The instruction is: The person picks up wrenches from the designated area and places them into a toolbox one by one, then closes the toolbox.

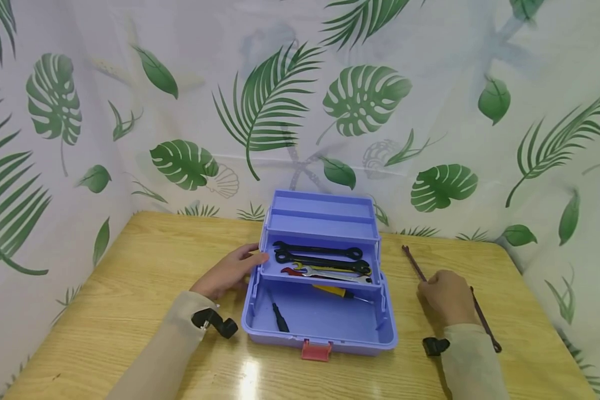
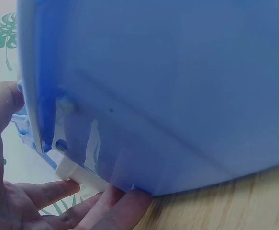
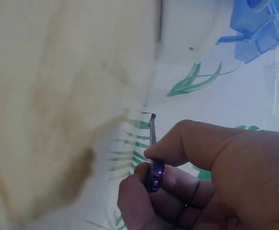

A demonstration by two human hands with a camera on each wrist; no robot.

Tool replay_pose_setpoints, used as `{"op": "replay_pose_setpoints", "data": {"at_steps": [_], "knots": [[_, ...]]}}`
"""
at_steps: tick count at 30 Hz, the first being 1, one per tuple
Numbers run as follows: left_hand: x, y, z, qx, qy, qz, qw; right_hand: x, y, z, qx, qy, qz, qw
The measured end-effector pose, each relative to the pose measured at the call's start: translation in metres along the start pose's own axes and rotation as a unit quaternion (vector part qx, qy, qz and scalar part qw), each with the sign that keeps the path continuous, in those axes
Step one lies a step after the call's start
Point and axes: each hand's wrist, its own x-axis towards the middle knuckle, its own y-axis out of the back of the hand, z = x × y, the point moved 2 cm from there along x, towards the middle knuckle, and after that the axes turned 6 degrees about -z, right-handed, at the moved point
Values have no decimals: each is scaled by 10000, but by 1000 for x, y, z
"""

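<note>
"Taking the clock from the middle of the toolbox (image 1: 325, 325), what is lying nearest?"

"A red latch (image 1: 316, 351) is hanging at six o'clock on the front wall. At four, a dark wrench (image 1: 485, 322) is lying on the wooden table (image 1: 105, 278), running beside the right sleeve (image 1: 475, 361)."

"And within the lower compartment?"

"Taking that compartment's own clock, a black-handled screwdriver (image 1: 280, 319) is lying near eight; a yellow-handled screwdriver (image 1: 337, 291) is lying near two, partly disappearing beneath the tray above."

"What are the hands doing?"

"The right hand (image 1: 447, 297), at three o'clock, is gripping a slim dark tool (image 1: 414, 264) between thumb and fingers, its exposed end pointing towards eleven. The fingers are hiding much of it, leaving its exact type unconfirmed. The left hand (image 1: 230, 272), at nine, is holding the toolbox's side, its thumb resting at the tray edge."

"Farther off?"

"In the lower tray (image 1: 272, 269), a silver wrench (image 1: 330, 273), a red wrench (image 1: 291, 271) and a yellow wrench (image 1: 297, 266) are overlapping; two black combination wrenches (image 1: 325, 250) are lying behind. A divided upper tray (image 1: 325, 205) is standing higher, and leaf-print cloth (image 1: 195, 111) is hanging beyond, across twelve."
</note>
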Motion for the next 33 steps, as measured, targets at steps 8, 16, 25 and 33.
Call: {"op": "replay_pose_setpoints", "data": {"at_steps": [8,16,25,33], "knots": [[-2,1,-1,-37,-17,-1,10000,-4,8,-12,51,404,537,9977],[-3,1,1,-19,14,-5,10000,-5,12,-25,291,867,1568,9834],[-3,0,2,-38,4,-24,10000,-4,8,-39,419,1827,2630,9464],[-1,0,2,11,2,-51,10000,-5,6,-46,317,2717,3134,9093]]}}
